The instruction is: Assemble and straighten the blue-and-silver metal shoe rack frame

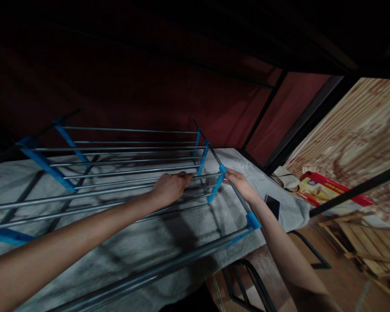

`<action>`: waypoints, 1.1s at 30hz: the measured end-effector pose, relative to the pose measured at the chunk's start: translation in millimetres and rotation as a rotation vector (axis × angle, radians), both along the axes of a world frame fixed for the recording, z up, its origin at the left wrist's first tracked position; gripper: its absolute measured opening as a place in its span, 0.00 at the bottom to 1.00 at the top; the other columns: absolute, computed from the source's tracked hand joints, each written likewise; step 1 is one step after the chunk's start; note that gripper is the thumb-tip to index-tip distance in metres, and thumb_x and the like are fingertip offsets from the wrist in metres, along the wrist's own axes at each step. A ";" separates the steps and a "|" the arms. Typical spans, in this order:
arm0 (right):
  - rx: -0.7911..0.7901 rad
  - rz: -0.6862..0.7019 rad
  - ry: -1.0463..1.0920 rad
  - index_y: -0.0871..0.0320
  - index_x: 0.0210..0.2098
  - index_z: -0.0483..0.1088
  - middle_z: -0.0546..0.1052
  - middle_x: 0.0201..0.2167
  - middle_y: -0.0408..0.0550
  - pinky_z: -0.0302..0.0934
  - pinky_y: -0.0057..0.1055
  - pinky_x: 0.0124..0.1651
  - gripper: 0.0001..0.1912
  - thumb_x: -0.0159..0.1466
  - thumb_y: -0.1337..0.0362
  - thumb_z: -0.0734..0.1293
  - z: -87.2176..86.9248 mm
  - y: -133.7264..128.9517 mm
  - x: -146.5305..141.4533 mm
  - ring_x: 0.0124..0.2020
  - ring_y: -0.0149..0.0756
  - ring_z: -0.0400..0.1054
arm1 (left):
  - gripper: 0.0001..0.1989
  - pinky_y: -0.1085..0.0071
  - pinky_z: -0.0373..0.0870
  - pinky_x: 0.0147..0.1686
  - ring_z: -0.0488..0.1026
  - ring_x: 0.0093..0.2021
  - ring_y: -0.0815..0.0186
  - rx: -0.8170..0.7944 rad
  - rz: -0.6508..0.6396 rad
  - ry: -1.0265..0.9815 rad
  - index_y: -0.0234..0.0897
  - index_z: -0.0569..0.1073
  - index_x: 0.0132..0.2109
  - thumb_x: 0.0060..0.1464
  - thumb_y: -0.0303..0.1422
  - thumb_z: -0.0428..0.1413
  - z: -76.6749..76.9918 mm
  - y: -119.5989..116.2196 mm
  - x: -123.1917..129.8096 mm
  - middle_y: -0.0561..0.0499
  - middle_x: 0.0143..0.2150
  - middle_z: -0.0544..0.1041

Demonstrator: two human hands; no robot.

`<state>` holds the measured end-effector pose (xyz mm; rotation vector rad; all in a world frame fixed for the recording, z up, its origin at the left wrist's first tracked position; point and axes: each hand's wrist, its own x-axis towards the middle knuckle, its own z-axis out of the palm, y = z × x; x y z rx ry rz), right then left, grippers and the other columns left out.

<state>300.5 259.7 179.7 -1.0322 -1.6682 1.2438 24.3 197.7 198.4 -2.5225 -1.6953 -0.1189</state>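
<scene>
Two arms (94,229) — hands (169,189) gripping one rack (48,168)

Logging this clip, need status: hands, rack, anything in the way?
Left hand gripping metal rod. Right hand on blue bracket. Rack on grey cloth. Phone beside right forearm, off the rack.

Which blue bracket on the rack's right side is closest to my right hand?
The third blue bracket from the wall: your right hand is right at its top end; none of the others is as close.

Glossy metal rods (123,190), matt plastic brackets (47,164) (bright blue), and seemingly fuzzy grey cloth (117,264).
</scene>
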 end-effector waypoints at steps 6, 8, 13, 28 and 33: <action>0.003 0.011 -0.003 0.56 0.52 0.74 0.79 0.39 0.45 0.64 0.38 0.56 0.22 0.62 0.54 0.65 -0.4 1.3 0.8 0.43 0.38 0.71 | 0.22 0.65 0.72 0.34 0.79 0.42 0.57 0.005 0.000 0.000 0.44 0.66 0.63 0.66 0.31 0.40 -0.1 -3.0 2.0 0.45 0.55 0.77; 0.012 0.018 -0.011 0.57 0.52 0.73 0.79 0.41 0.45 0.63 0.39 0.57 0.22 0.62 0.54 0.65 -2.3 2.9 1.9 0.44 0.38 0.71 | 0.22 0.65 0.72 0.35 0.79 0.42 0.57 0.010 0.004 -0.007 0.44 0.66 0.62 0.66 0.31 0.40 -0.6 -3.3 2.2 0.45 0.56 0.76; 0.030 0.027 -0.043 0.56 0.53 0.73 0.79 0.44 0.46 0.63 0.40 0.57 0.22 0.63 0.54 0.64 -4.7 4.6 2.8 0.45 0.39 0.71 | 0.21 0.67 0.72 0.36 0.79 0.44 0.58 -0.003 -0.001 -0.028 0.45 0.66 0.62 0.67 0.30 0.41 -1.5 -2.4 0.7 0.45 0.56 0.76; 0.084 0.050 -0.126 0.53 0.58 0.71 0.77 0.50 0.45 0.63 0.43 0.59 0.24 0.65 0.53 0.62 -4.4 4.8 2.4 0.49 0.40 0.71 | 0.21 0.61 0.72 0.39 0.79 0.46 0.53 -0.057 0.026 -0.022 0.45 0.68 0.60 0.67 0.33 0.38 4.1 -1.7 2.9 0.45 0.57 0.76; 0.079 0.048 -0.127 0.54 0.57 0.71 0.78 0.48 0.46 0.63 0.42 0.58 0.25 0.65 0.52 0.63 -2.7 2.9 1.6 0.48 0.40 0.71 | 0.20 0.63 0.72 0.40 0.79 0.45 0.55 -0.046 0.028 -0.030 0.44 0.69 0.58 0.67 0.35 0.39 4.4 -1.5 4.1 0.46 0.54 0.78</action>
